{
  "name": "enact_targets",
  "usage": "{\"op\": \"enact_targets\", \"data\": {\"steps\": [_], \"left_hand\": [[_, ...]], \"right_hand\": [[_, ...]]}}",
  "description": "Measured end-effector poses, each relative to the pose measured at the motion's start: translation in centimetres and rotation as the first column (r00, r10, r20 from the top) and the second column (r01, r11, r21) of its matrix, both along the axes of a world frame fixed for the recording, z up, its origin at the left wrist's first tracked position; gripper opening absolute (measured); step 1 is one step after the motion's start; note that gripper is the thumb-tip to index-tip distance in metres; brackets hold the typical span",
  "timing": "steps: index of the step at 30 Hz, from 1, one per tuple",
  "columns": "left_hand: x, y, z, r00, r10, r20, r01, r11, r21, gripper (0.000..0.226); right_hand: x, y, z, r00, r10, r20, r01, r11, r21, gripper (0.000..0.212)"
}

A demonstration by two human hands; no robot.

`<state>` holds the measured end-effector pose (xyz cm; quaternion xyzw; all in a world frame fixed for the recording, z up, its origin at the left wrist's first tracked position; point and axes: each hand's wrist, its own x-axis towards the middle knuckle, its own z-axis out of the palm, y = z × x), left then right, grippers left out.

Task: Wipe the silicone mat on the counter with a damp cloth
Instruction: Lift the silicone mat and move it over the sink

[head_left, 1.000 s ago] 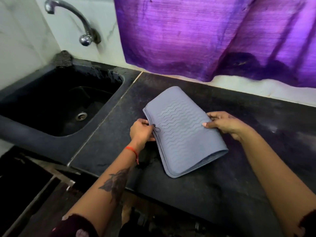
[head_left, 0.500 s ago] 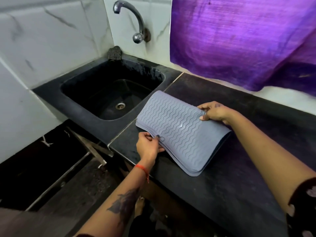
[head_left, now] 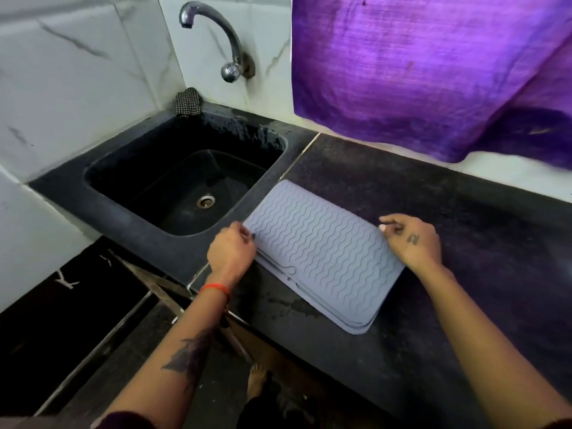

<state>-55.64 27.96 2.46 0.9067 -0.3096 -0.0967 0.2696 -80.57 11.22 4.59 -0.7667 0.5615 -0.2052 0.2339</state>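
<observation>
Nearest to us, our two forearms reach out over the front edge of the dark counter [head_left: 464,243], and between our hands lies the grey silicone mat [head_left: 315,252], folded double, its wavy ribs facing up. Its long axis runs from the near right corner, close to the counter's front edge, away toward the far left, where its far corner sits just beside the sink [head_left: 139,212]. Our left hand [head_left: 230,253] is at the mat's left long edge, where the layers' loose edges show, fingers curled and pinching what looks like the top layer. Our right hand [head_left: 411,239] is at the opposite long edge, where the fold seems to lie, fingertips curled onto the rim; whether it pinches or only steadies we cannot tell for sure. Both hands are equally close, so we judge the coming move turns on the left hand: the loose layer must swing open leftward, toward the sink, while the right keeps the fold side in place. No damp cloth is in either hand; a checked cloth [head_left: 187,102] sits at the sink's far corner, below the tap [head_left: 216,35]. Beyond hangs a purple fabric [head_left: 418,66] against the wall.
</observation>
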Motion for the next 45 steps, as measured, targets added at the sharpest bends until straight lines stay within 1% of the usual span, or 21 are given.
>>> {"op": "enact_targets", "data": {"steps": [2,4,6,7,9,10,11,13,16,18,20,22,24,26,27,29,30,32,35,39,45], "left_hand": [[1.7,-1.4,0.2,0.993,-0.098,0.058,0.101,0.994,-0.038,0.027],[3.3,-3.0,0.3,0.982,-0.182,0.059,0.182,0.983,0.004,0.039],[4.6,-4.5,0.6,0.969,-0.246,-0.013,0.245,0.962,0.117,0.047],[5.1,-5.1,0.8,0.961,-0.272,-0.058,0.278,0.946,0.168,0.049],[5.8,-5.9,1.1,0.938,-0.325,-0.116,0.344,0.914,0.217,0.049],[6.2,-6.2,1.3,0.925,-0.356,-0.136,0.377,0.903,0.207,0.05],[6.6,-6.5,1.6,0.907,-0.391,-0.158,0.415,0.893,0.171,0.054],[7.9,-7.0,2.1,0.856,-0.467,-0.222,0.49,0.87,0.056,0.064],[9.9,-8.1,2.9,0.722,-0.613,-0.322,0.62,0.779,-0.092,0.076],[10.6,-8.9,3.6,0.641,-0.657,-0.397,0.65,0.74,-0.176,0.072],[10.6,-9.8,4.6,0.589,-0.671,-0.45,0.649,0.725,-0.23,0.055],[10.8,-10.9,5.0,0.536,-0.701,-0.47,0.655,0.697,-0.292,0.048],[11.0,-12.1,5.4,0.513,-0.727,-0.457,0.627,0.681,-0.378,0.047],[11.3,-13.5,5.6,0.523,-0.757,-0.393,0.598,0.654,-0.463,0.045],[11.3,-14.3,5.8,0.532,-0.772,-0.347,0.588,0.632,-0.504,0.043],[11.0,-15.8,6.0,0.566,-0.78,-0.267,0.554,0.6,-0.577,0.03],[10.8,-16.7,5.9,0.592,-0.765,-0.253,0.525,0.604,-0.599,0.023],[10.5,-18.6,5.8,0.645,-0.72,-0.257,0.463,0.635,-0.618,0.012],[9.7,-21.0,5.4,0.705,-0.656,-0.269,0.396,0.679,-0.618,0.015],[8.9,-23.4,4.6,0.72,-0.62,-0.313,0.364,0.72,-0.591,0.019],[9.8,-26.2,2.7,0.766,-0.533,-0.36,0.297,0.789,-0.537,0.014]], "right_hand": [[-1.7,1.0,-0.9,0.988,-0.09,0.128,0.103,0.99,-0.1,0.028],[-3.4,2.3,-2.1,0.979,-0.118,0.169,0.161,0.95,-0.269,0.042],[-4.7,3.8,-3.5,0.989,-0.081,0.123,0.125,0.903,-0.412,0.057],[-5.0,4.6,-4.2,0.995,-0.039,0.086,0.074,0.893,-0.444,0.064],[-5.2,5.9,-5.5,0.999,0.037,0.027,-0.021,0.894,-0.447,0.076],[-5.1,6.3,-5.9,0.998,0.062,0.016,-0.049,0.896,-0.442,0.077],[-4.9,6.6,-6.2,0.997,0.081,0.021,-0.063,0.892,-0.448,0.072],[-4.6,6.6,-6.0,0.991,0.123,0.044,-0.087,0.872,-0.481,0.054],[-4.7,5.7,-5.3,0.986,0.148,0.079,-0.089,0.859,-0.504,0.037],[-4.3,5.1,-4.9,0.979,0.126,0.162,-0.032,0.874,-0.485,0.032],[-3.6,4.3,-4.1,0.967,0.084,0.239,0.036,0.887,-0.46,0.032],[-2.8,3.2,-3.2,0.954,0.058,0.293,0.082,0.892,-0.445,0.03],[-2.1,1.8,-2.5,0.93,0.058,0.363,0.112,0.896,-0.43,0.026],[-1.4,0.5,-1.6,0.878,0.025,0.478,0.164,0.923,-0.349,0.026],[-1.0,0.0,-1.1,0.852,-0.009,0.524,0.193,0.935,-0.298,0.022],[-0.3,-1.3,-0.3,0.827,-0.085,0.557,0.255,0.938,-0.236,0.016],[0.0,-2.0,-0.2,0.819,-0.121,0.561,0.287,0.933,-0.218,0.021],[0.3,-3.4,-0.1,0.802,-0.182,0.569,0.345,0.919,-0.192,0.028],[0.7,-5.3,-0.8,0.786,-0.26,0.561,0.401,0.905,-0.143,0.014],[1.7,-7.2,-2.0,0.806,-0.296,0.512,0.406,0.907,-0.114,0.019],[3.0,-9.4,-3.0,0.812,-0.373,0.448,0.464,0.879,-0.108,0.018]]}}
